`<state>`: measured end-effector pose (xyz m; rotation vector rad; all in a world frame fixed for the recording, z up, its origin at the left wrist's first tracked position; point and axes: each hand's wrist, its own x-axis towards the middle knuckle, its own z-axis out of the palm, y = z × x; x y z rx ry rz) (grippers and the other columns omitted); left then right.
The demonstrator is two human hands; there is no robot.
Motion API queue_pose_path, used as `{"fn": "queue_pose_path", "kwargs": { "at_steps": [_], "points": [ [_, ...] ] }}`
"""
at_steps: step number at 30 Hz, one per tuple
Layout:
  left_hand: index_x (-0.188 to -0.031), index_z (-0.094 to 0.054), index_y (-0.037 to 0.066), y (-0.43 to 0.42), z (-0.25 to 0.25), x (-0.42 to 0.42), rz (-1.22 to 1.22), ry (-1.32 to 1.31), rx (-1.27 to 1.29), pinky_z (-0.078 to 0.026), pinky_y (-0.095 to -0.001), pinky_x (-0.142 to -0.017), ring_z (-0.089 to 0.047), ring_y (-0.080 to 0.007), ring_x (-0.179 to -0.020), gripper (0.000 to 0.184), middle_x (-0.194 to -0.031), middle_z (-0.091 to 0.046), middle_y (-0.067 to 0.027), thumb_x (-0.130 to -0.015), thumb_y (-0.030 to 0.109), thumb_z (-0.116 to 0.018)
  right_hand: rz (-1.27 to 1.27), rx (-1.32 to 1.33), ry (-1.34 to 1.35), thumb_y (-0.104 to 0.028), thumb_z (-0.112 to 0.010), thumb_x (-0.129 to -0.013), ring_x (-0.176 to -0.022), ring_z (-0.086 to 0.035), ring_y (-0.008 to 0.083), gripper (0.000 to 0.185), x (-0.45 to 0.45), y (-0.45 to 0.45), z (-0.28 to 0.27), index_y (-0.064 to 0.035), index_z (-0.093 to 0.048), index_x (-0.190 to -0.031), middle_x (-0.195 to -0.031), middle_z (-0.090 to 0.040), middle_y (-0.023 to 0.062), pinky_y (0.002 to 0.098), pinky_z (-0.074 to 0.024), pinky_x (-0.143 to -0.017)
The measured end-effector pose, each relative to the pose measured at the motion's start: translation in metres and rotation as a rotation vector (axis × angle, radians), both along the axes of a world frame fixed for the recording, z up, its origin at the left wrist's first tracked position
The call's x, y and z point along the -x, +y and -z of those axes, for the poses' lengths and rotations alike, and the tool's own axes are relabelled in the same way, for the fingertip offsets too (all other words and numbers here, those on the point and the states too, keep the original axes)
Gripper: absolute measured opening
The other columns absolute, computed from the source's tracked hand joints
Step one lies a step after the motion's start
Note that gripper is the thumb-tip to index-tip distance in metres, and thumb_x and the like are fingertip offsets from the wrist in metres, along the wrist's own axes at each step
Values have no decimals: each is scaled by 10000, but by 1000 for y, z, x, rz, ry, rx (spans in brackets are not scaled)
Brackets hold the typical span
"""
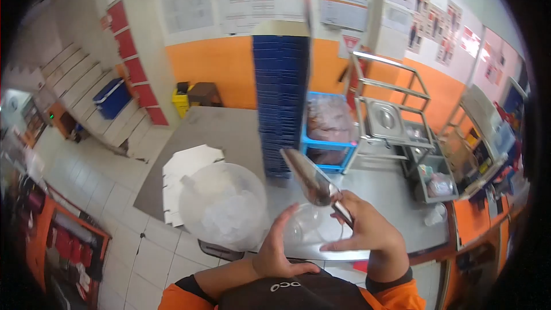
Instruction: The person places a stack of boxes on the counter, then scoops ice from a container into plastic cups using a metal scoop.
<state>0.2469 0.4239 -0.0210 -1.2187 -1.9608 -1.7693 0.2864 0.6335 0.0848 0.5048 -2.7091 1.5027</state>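
Note:
My right hand [370, 227] is wrapped round the handle of a metal scoop [310, 181], whose blade points up and to the left. My left hand [274, 255] has its thumb and fingers apart and holds nothing. Between the hands, at the counter's front edge, are clear plastic containers [307, 221]; their exact shape is hard to make out. To the left of my left hand stands a large translucent bucket [255, 192] with ice [227, 221] inside. A white cardboard piece [192, 161] lies partly behind the bucket.
Behind the hands rises a tall stack of blue trays or crates [280, 86]. Right of it are a light-blue crate [327, 144] with bagged contents and a metal rack [393, 89]. A grey bin [431, 198] stands farther right on the metal counter [379, 186].

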Motion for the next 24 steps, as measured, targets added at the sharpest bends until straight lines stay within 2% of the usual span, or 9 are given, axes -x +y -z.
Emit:
{"fn": "queue_pose_path", "kwargs": {
  "at_steps": [2, 3, 6, 7, 9, 11, 14, 17, 24],
  "points": [
    [-1324, -240, -31, -22, -18, -8, -64, -65, 83, -388, -418, -964, -479, -350, -1148, 1025, -1236, -439, -263, -594, 372, -836, -209, 14, -105, -355, -840, -585, -1142, -464, 312, 735, 7, -26, -27, 5, -520, -1141, -1215, -470, 186, 368, -428, -873],
    [-1299, -275, -71, -40, -42, -2, -18, -1, 301, -425, -407, -924, -527, -344, -1094, 981, -1159, -500, -254, -613, 359, -828, -287, 18, -40, -356, -803, -645, -1136, -467, 330, 632, 13, -35, -26, 6, -539, -1091, -1202, -474, 204, 372, -428, -877],
    [-1293, -287, -77, -81, -70, -14, -75, -251, 237, -442, -400, -898, -544, -331, -1068, 958, -1120, -528, -228, -620, 342, -825, -344, 25, 99, -311, -681, -788, -1062, -515, 353, 387, 37, -52, -22, 7, -568, -978, -1090, -530, 225, 385, -441, -847],
    [-1299, -286, -71, -102, -78, -18, -239, -35, 229, -450, -412, -881, -565, -313, -1022, 965, -1116, -533, -203, -614, 338, -829, -333, 27, 134, -288, -638, -829, -1028, -538, 355, 323, 44, -57, -23, 6, -573, -946, -1041, -557, 227, 390, -448, -831],
    [-1317, -268, -52, -149, -88, -10, -575, 256, 374, -438, -391, -893, -543, -284, -1036, 994, -1159, -513, -173, -608, 356, -834, -151, -378, 84, -233, -580, -853, -914, -579, 349, 238, 55, -68, -45, -6, -581, -926, -917, -586, 205, 421, -456, -779],
    [-1344, -233, -21, -171, -69, -1, -675, -138, -252, -399, -382, -933, -502, -266, -1068, 1020, -1210, -474, -160, -616, 372, -830, -47, -750, 294, -167, -573, -797, -746, -621, 300, 169, 72, -79, -47, -33, -617, -889, -747, -616, 124, 451, -465, -680],
    [-1379, -218, 44, -179, -58, 16, -685, -149, -605, -343, -402, -987, -442, -235, -1136, 1028, -1279, -420, -125, -619, 408, -806, -130, -1111, 535, -133, -565, -777, -655, -620, 286, 148, 106, -109, -27, -45, -640, -869, -739, -634, 118, 412, -489, -595],
    [-1375, -189, 35, -170, -30, 47, -589, -116, -579, -316, -390, -989, -445, -246, -1130, 984, -1290, -413, -163, -668, 343, -800, -313, -1346, 437, -124, -556, -729, -738, -635, 237, 150, 137, -145, -2, -56, -680, -781, -770, -642, 110, 381, -494, -638],
    [-1368, -194, 35, -145, -26, 66, -456, -246, -527, -312, -394, -990, -450, -266, -1127, 963, -1283, -416, -185, -670, 284, -808, -635, -1139, 393, -148, -563, -769, -784, -640, 248, 158, 193, -154, 24, -105, -701, -832, -793, -652, 84, 372, -498, -695]
  ]
}}
